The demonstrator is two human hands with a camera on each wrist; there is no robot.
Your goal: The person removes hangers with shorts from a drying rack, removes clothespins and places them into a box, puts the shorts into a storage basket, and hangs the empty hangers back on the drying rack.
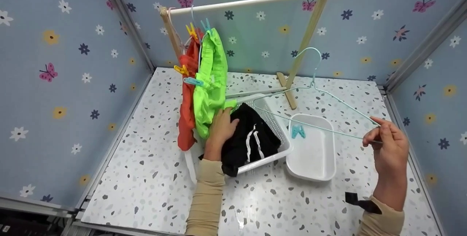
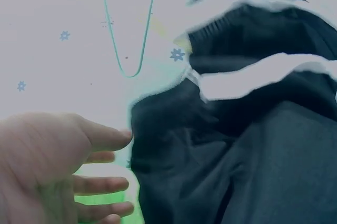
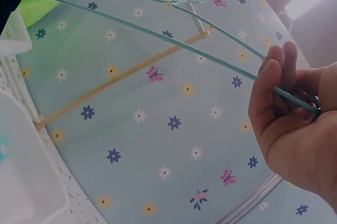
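Observation:
My right hand (image 1: pixel 392 148) grips one lower corner of a pale green wire hanger (image 1: pixel 341 101), its fingers curled round the wire in the right wrist view. The hanger carries no garment; its hook points up, and its far end overlaps the white basket. My left hand (image 1: pixel 220 128) reaches between a bright green garment (image 1: pixel 211 82) and a black garment (image 1: pixel 251 134) with white drawstrings. In the left wrist view its fingers (image 2: pixel 102 184) are loosely extended, the thumb tip right at the black cloth's edge. The black garment lies in the white basket (image 1: pixel 266 163).
A rack with a white bar (image 1: pixel 248 2) and wooden posts stands behind. The green garment and a red garment (image 1: pixel 187 108) hang at its left end, held by yellow clothespins (image 1: pixel 181 70) and blue clothespins (image 1: pixel 193 81). A white tray (image 1: pixel 312 166) right of the basket holds blue-green clothespins (image 1: pixel 298 131).

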